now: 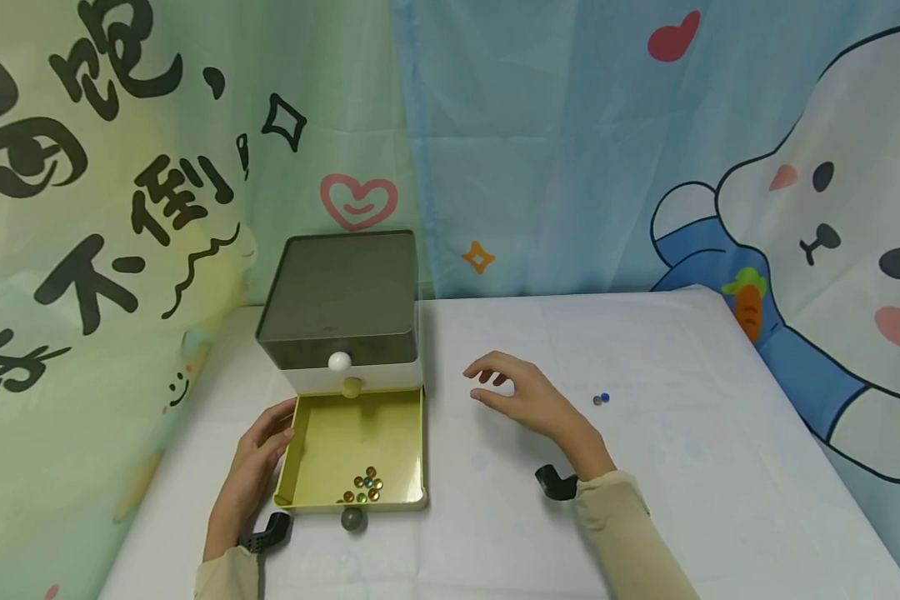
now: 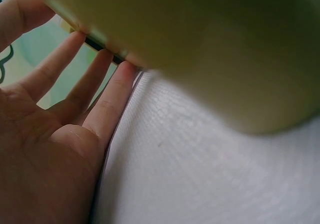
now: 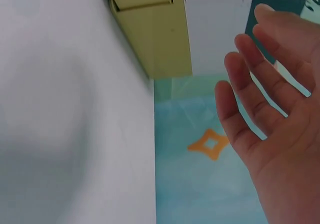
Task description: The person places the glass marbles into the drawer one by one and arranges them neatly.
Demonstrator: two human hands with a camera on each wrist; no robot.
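Observation:
A small chest of drawers (image 1: 337,292) stands on the table, its yellow bottom drawer (image 1: 360,425) pulled far out. Several small glass marbles (image 1: 368,482) lie near the drawer's front wall. My left hand (image 1: 247,462) is at the drawer's left side; in the left wrist view its nearly straight fingertips (image 2: 126,69) touch the drawer's side (image 2: 225,58). To the right of the chest, my right hand (image 1: 528,402) hovers above the table with fingers loosely bent and nothing between them. Two tiny marbles, one blue (image 1: 605,397) and one brownish (image 1: 597,400), lie beyond it on the right.
A white tablecloth (image 1: 480,542) covers the table. Printed curtains (image 1: 540,167) hang behind and on the left. The chest's upper drawers, with a white knob (image 1: 339,361) and a yellow knob (image 1: 351,387), are closed. A grey knob (image 1: 353,520) sticks out from the pulled-out drawer.

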